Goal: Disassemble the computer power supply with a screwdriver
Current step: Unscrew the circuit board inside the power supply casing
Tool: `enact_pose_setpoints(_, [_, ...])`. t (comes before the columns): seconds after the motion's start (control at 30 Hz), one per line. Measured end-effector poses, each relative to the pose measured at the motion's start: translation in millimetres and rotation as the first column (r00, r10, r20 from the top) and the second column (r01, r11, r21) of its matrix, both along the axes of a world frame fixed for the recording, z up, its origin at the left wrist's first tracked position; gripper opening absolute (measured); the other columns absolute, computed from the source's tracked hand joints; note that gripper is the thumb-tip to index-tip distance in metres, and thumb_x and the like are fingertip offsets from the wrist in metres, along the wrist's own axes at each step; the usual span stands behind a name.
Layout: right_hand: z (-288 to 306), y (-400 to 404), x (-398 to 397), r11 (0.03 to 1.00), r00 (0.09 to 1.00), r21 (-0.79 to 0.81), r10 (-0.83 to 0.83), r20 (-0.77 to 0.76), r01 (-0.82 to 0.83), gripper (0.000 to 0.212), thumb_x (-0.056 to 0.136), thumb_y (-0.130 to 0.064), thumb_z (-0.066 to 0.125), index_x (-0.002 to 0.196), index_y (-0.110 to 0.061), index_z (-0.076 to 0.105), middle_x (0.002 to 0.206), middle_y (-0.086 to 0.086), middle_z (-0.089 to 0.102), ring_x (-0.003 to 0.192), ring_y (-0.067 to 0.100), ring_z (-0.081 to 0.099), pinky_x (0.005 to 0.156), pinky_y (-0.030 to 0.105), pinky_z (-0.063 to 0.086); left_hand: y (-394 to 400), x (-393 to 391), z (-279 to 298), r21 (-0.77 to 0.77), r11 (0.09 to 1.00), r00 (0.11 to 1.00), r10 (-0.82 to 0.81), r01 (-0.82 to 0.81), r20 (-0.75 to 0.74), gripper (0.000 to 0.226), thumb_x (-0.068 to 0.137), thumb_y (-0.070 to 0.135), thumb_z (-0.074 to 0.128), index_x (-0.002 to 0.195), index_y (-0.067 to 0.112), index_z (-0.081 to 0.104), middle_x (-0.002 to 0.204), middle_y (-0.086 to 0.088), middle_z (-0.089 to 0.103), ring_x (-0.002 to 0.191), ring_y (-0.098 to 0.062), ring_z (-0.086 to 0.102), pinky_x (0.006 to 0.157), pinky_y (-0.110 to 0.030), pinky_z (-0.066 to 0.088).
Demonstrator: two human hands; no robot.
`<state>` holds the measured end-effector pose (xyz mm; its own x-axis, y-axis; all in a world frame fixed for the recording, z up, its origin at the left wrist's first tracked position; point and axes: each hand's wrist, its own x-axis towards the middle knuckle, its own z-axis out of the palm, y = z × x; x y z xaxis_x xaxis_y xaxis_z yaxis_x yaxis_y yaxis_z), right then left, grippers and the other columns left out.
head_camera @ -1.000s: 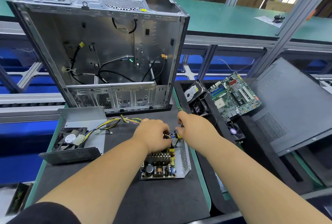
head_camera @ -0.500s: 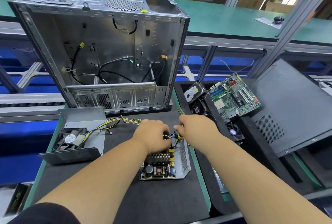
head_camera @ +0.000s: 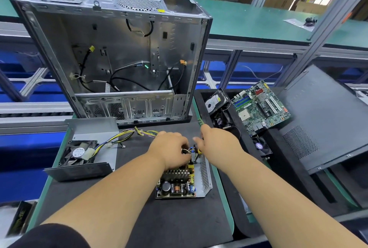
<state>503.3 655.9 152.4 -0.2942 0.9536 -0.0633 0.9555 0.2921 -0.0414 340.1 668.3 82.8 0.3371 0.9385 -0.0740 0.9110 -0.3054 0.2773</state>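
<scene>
Steadying the far end of the power supply board (head_camera: 178,185) with my left hand (head_camera: 171,153), I curl my fingers down over the wires there and pinch them aside, so that the screw beneath stays reachable. My right hand (head_camera: 218,144) sits just right of it, fingers wrapped round the screwdriver (head_camera: 197,153), whose yellow and black handle peeks out between my two hands; the shaft runs down toward the board's far right corner. I hold it nearly upright, I think, so the tip seats squarely. Whether the tip is in a screw head, I cannot tell.

The board lies in its open metal tray, the perforated side wall (head_camera: 205,176) standing on the right, near the middle of the black mat (head_camera: 129,218). I keep it close and flat so I can press down without it sliding.

To the left lies the removed cover with its fan (head_camera: 78,153), and the yellow and black cable bundle (head_camera: 127,134) runs from there toward my left hand, so the halves are not yet free of each other. Beyond stands the emptied computer case (head_camera: 111,54). To the right, a black tray (head_camera: 201,98) holds the hard drive (head_camera: 216,101) and motherboard (head_camera: 260,107), out of my way.
</scene>
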Motion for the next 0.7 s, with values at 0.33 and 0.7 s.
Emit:
enact_pose_setpoints(0.33, [4.6, -0.2, 1.1, 0.997, 0.985, -0.074, 0.002, -0.175, -0.015, 0.017, 0.09, -0.021, 0.059, 0.102, -0.01, 0.055, 0.107, 0.009, 0.055, 0.101, 0.029, 0.051, 0.082, 0.037, 0.042, 1.2, -0.3, -2.1, 0.006, 1.0, 1.0, -0.005, 0.005, -0.003, 0.034, 0.082, 0.055, 0.055, 0.107, 0.035, 0.067, 0.106, 0.008, 0.064, 0.107, -0.017, 0.058, 0.097, -0.037, 0.036])
enact_pose_setpoints(0.7, [3.3, 3.0, 1.4, 0.999, 0.995, -0.031, -0.011, -0.097, 0.008, 0.024, 0.1, -0.035, 0.052, 0.102, -0.013, 0.044, 0.086, 0.006, 0.059, 0.074, 0.029, 0.051, 0.061, 0.035, 0.036, 1.8, -0.2, -2.0, -0.004, 1.0, 1.0, -0.014, 0.014, -0.02, 0.036, 0.082, 0.055, 0.054, 0.108, 0.034, 0.067, 0.106, 0.008, 0.064, 0.106, -0.018, 0.059, 0.096, -0.038, 0.038])
